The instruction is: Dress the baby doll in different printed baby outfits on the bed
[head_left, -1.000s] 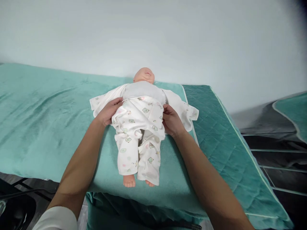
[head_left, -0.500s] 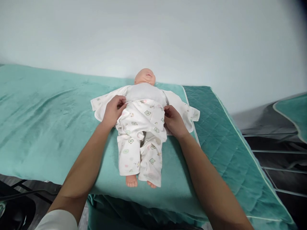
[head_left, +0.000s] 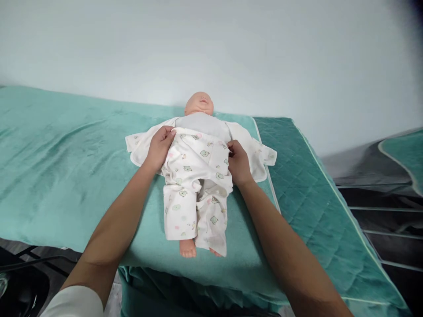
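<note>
A baby doll lies on its back, head away from me. It has white printed baby pants on its legs, drawn up to the waist, and its toes show below the cuffs. My left hand pinches the waistband at the left side, thumb on top. On the other side, my right hand has its fingers closed at the edge of the pants near the hip; its fingertips are partly hidden. A white printed jacket spreads open under the doll, sleeves out to both sides, with a pale grey torso between.
A green velvety cover lies over the bed under the doll. Quilted darker green fabric borders it on the right. Behind stands a pale wall. Metal rails and another green-covered surface are at far right.
The waistband has moved up over the torso on the left with my left hand. My right hand has shifted slightly up and right, and the pants legs and feet have shifted right.
</note>
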Available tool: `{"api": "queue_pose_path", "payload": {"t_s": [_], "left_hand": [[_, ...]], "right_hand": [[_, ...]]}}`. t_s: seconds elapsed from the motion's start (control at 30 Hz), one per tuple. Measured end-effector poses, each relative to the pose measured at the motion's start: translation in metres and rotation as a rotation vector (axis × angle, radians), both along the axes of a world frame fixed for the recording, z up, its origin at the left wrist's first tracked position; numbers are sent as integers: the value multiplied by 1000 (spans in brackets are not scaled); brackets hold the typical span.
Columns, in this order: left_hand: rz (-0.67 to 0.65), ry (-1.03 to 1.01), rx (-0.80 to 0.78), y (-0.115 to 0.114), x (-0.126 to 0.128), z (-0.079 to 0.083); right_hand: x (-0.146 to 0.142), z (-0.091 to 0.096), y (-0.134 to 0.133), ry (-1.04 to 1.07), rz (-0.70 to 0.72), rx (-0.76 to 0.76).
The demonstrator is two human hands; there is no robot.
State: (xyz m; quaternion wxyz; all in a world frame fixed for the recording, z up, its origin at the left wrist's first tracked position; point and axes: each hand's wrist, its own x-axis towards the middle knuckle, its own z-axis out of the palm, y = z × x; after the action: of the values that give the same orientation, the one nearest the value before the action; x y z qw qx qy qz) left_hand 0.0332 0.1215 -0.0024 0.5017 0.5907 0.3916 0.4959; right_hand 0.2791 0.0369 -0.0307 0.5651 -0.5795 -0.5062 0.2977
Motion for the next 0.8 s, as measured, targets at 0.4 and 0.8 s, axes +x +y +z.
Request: {"api": "queue_pose_path", "payload": {"t_s": [0.4,0.8], "left_hand": [[-27,255,391,-12,-6,14],[-145,398,416,-14,16,38]], "right_hand": [[-1,18,-15,-148,-68,281],[-13,66,18,-481,213,163]]}}
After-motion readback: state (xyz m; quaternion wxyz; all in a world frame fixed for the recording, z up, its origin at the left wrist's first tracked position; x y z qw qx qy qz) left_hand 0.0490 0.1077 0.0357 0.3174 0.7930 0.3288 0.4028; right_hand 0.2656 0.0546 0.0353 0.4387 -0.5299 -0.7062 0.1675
